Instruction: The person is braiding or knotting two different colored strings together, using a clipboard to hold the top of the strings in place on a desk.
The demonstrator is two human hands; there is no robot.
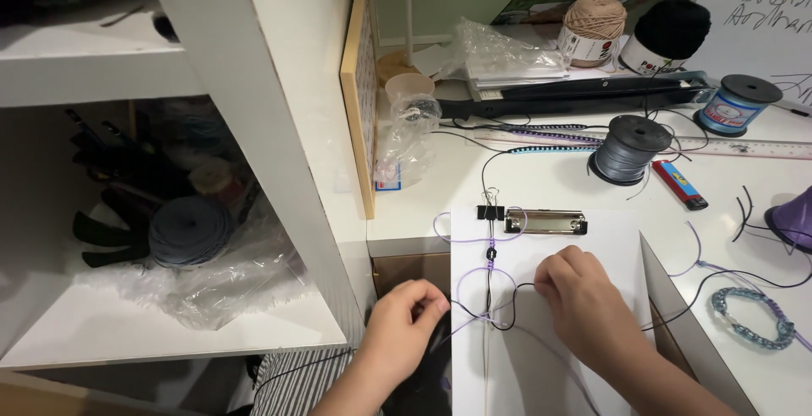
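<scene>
Thin black and lilac cords (489,298) lie knotted on white clipboard (550,298), just below its metal clip (545,222); left hand (404,325) and right hand (584,293) fingers pinch cord ends.

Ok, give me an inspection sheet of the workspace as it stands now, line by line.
Surface: white desk, crowded at the back.
Job's things: white clipboard with a silver metal clip; small black binder clip pinning thin lilac and black cords that are knotted down the board.
Clutter: grey cord spool, blue-labelled spool, beige yarn ball, black yarn ball, red-and-blue lighter, blue braided bracelet, clear plastic bags.
Grippers: left hand and right hand each pinch a cord end.
Cables: loose black strands trail over the desk.
Surroundings: white shelf unit on the left, holding a grey roll.
</scene>
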